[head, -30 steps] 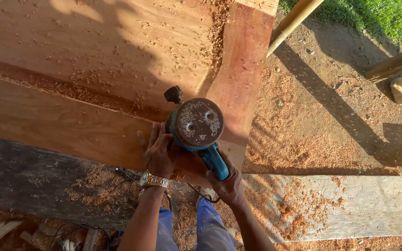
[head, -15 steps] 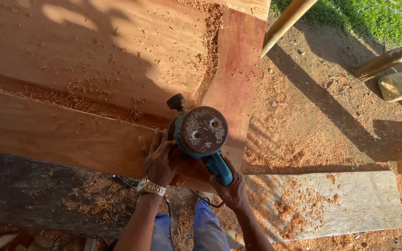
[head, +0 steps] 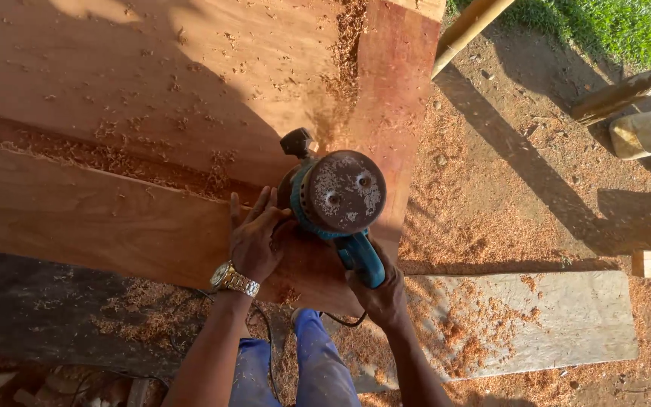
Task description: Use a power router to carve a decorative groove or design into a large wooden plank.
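- Power planer (head: 338,197): teal body, round dusty side cover facing up, black knob (head: 296,142) at the far end; sits on the reddish wooden slab (head: 114,211), near its right-hand edge.
- Right hand (head: 380,295): fingers closed around the teal rear handle.
- Left hand (head: 255,240): open, palm flat on the slab, fingertips touching the planer's left side; wristwatch (head: 233,280) on the wrist.
- Step in hand, as judged: planing the slab face, tool mid-pass.
- Next move calls for steady downward pressure and a straight push along the grain.
- Long axis: runs from the handle near the body to the knob, pointing away and slightly left.
- Surroundings: wood shavings (head: 152,169) on the slab, pale plank (head: 536,316) on the dirt.
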